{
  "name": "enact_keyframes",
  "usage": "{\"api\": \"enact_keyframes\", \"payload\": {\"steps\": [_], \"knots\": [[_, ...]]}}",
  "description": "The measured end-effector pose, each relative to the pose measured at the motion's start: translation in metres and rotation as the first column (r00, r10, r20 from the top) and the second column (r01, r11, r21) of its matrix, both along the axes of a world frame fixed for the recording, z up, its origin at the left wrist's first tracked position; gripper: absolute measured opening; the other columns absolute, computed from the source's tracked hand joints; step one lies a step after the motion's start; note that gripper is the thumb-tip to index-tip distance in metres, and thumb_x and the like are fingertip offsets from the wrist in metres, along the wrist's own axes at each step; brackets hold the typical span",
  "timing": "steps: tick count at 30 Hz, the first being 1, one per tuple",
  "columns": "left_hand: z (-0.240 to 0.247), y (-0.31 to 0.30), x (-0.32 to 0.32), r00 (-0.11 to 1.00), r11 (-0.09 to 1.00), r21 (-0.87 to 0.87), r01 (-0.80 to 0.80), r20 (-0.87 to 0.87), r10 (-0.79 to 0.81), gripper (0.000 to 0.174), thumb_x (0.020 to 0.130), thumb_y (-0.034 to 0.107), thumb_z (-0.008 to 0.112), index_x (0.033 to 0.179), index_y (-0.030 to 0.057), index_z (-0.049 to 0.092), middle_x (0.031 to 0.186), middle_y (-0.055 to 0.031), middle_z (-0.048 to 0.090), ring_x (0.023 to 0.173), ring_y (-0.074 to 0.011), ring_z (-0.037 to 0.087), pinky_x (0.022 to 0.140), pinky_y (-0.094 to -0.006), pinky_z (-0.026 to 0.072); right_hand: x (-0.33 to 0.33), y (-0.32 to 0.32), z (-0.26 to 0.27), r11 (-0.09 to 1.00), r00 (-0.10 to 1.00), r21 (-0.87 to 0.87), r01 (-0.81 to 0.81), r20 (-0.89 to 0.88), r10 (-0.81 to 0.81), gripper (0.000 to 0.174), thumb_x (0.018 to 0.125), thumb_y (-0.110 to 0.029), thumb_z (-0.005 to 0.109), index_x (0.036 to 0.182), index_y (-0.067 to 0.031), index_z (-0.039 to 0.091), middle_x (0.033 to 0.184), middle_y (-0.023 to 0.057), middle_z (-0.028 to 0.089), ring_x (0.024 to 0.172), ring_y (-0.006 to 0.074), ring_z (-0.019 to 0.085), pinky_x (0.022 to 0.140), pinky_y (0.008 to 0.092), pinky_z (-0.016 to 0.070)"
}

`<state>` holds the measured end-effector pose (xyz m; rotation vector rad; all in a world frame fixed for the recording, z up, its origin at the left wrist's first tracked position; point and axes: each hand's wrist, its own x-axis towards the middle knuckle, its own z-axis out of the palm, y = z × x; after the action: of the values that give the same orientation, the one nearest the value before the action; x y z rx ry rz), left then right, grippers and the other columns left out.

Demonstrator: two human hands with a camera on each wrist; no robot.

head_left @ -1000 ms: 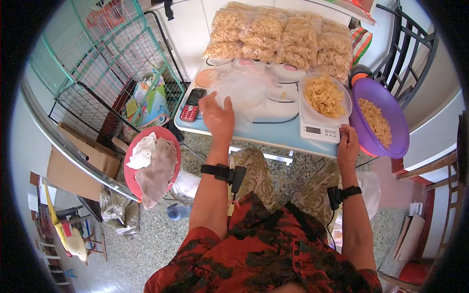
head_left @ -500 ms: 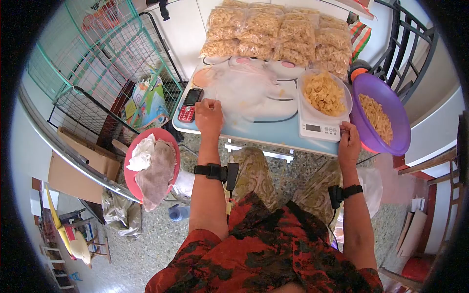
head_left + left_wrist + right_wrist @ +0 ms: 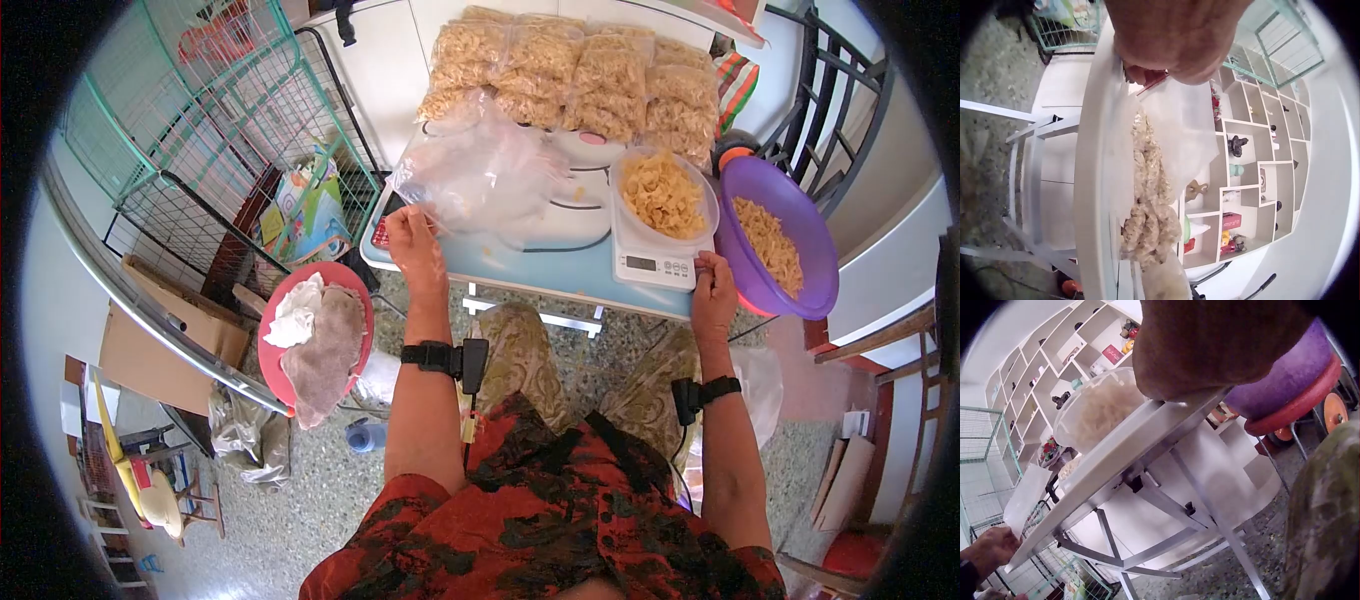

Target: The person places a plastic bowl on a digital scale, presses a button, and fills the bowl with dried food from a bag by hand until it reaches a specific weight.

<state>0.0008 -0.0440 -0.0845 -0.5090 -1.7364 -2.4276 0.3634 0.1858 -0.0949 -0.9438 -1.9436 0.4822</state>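
In the head view the left hand [image 3: 416, 250] pinches the edge of a clear plastic bag [image 3: 480, 180], raised off the table's left side and partly covering the red phone [image 3: 381, 234]. The left wrist view shows the bag [image 3: 1179, 125] hanging from the curled fingers of the left hand [image 3: 1172, 37]. At the table's front right, the right hand [image 3: 713, 300] rests by the corner of a white scale [image 3: 640, 268], fingers loosely bent. On that scale stands a clear bowl of yellowish pieces [image 3: 662, 195].
Filled clear bags [image 3: 540, 60] are stacked along the table's back. A purple basin [image 3: 820, 230] with more pieces stands right of the scale. Left of the table are a red basin [image 3: 268, 350] holding cloths and a green wire cage [image 3: 170, 120]. A blue bottle [image 3: 366, 434] stands on the floor.
The left hand has come down beside the phone, pinched the plastic and lifted it from the tabletop, moving slightly left. The right hand has stayed by the scale.
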Motion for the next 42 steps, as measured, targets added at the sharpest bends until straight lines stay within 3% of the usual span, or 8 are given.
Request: {"api": "enact_keyframes", "payload": {"steps": [10, 13, 22, 28, 30, 36, 41, 42], "knots": [[-0.003, -0.008, -0.006, 0.995, 0.996, 0.067, 0.062, 0.074, -0.067, 0.013, 0.100, 0.017, 0.054, 0.096, 0.0054, 0.058, 0.080, 0.0010, 0.059, 0.066, -0.0068, 0.051, 0.057, -0.0230, 0.0406, 0.000, -0.005, 0.004, 1.000, 1.000, -0.013, 0.003, 0.018, -0.003, 0.026, 0.088, 0.000, 0.046, 0.109, -0.0032, 0.061, 0.097, 0.0138, 0.068, 0.095, 0.0304, 0.065, 0.089, 0.0401, 0.0497], [-0.012, -0.017, -0.023, 0.961, 0.933, 0.279, 0.229, 0.089, -0.263, 0.016, 0.098, 0.017, 0.060, 0.104, 0.0035, 0.055, 0.085, 0.0005, 0.061, 0.067, -0.0053, 0.052, 0.059, -0.0204, 0.0420, 0.001, -0.005, 0.007, 1.000, 1.000, -0.024, 0.018, 0.015, -0.017, 0.026, 0.088, 0.000, 0.046, 0.110, -0.0030, 0.061, 0.098, 0.0137, 0.068, 0.095, 0.0300, 0.065, 0.089, 0.0398, 0.0501], [0.054, -0.037, -0.001, 0.799, 0.741, 0.605, 0.291, 0.272, -0.536, 0.014, 0.095, 0.012, 0.065, 0.107, 0.0052, 0.063, 0.093, 0.0014, 0.065, 0.079, -0.0078, 0.061, 0.069, -0.0221, 0.0496, 0.001, -0.002, -0.001, 0.999, 0.999, 0.015, 0.030, -0.012, -0.030, 0.025, 0.094, 0.000, 0.046, 0.114, -0.0024, 0.060, 0.098, 0.0101, 0.069, 0.090, 0.0209, 0.065, 0.083, 0.0329, 0.0507], [0.086, -0.059, 0.038, 0.663, 0.645, 0.432, 0.630, 0.133, -0.737, 0.015, 0.096, 0.022, 0.065, 0.103, 0.0082, 0.064, 0.094, 0.0012, 0.067, 0.082, -0.0098, 0.063, 0.072, -0.0242, 0.0498, 0.021, 0.007, -0.010, 0.981, 0.948, -0.147, -0.127, -0.309, 0.076, 0.024, 0.095, -0.003, 0.054, 0.119, -0.0019, 0.057, 0.107, 0.0102, 0.066, 0.101, 0.0202, 0.063, 0.089, 0.0339, 0.0499], [0.102, -0.064, 0.066, 0.700, 0.709, 0.364, 0.605, 0.183, -0.691, 0.014, 0.096, 0.021, 0.065, 0.101, 0.0079, 0.064, 0.094, 0.0013, 0.067, 0.081, -0.0090, 0.062, 0.072, -0.0231, 0.0491, 0.031, -0.009, 0.004, 0.963, 0.906, -0.221, -0.154, -0.421, 0.048, 0.024, 0.096, -0.004, 0.055, 0.121, -0.0019, 0.056, 0.108, 0.0080, 0.065, 0.100, 0.0166, 0.061, 0.089, 0.0317, 0.0495], [0.125, -0.078, 0.120, 0.627, 0.655, 0.048, 0.754, 0.244, -0.740, 0.015, 0.093, 0.021, 0.069, 0.093, 0.0078, 0.062, 0.086, 0.0048, 0.061, 0.075, -0.0043, 0.053, 0.068, -0.0193, 0.0422, 0.060, -0.099, 0.084, 0.892, 0.923, -0.355, -0.281, -0.354, 0.151, 0.018, 0.098, -0.008, 0.056, 0.114, -0.0028, 0.062, 0.113, 0.0045, 0.064, 0.102, 0.0130, 0.059, 0.092, 0.0284, 0.0460], [0.140, -0.067, 0.165, 0.528, 0.493, -0.191, 0.849, 0.248, -0.812, 0.012, 0.092, 0.014, 0.070, 0.093, 0.0056, 0.062, 0.081, 0.0061, 0.057, 0.069, -0.0005, 0.047, 0.060, -0.0160, 0.0349, 0.050, -0.151, 0.151, 0.915, 0.932, 0.184, -0.358, 0.005, 0.363, 0.035, 0.082, -0.019, 0.075, 0.112, -0.0045, 0.065, 0.118, 0.0134, 0.062, 0.112, 0.0274, 0.058, 0.097, 0.0376, 0.0438], [0.142, -0.065, 0.173, 0.504, 0.465, -0.206, 0.861, 0.232, -0.832, 0.012, 0.092, 0.013, 0.071, 0.093, 0.0054, 0.062, 0.081, 0.0060, 0.058, 0.069, -0.0003, 0.047, 0.060, -0.0158, 0.0349, 0.045, -0.156, 0.158, 0.907, 0.924, 0.182, -0.379, 0.024, 0.381, 0.037, 0.081, -0.022, 0.076, 0.111, -0.0044, 0.065, 0.119, 0.0137, 0.062, 0.112, 0.0292, 0.058, 0.097, 0.0384, 0.0440]]}}
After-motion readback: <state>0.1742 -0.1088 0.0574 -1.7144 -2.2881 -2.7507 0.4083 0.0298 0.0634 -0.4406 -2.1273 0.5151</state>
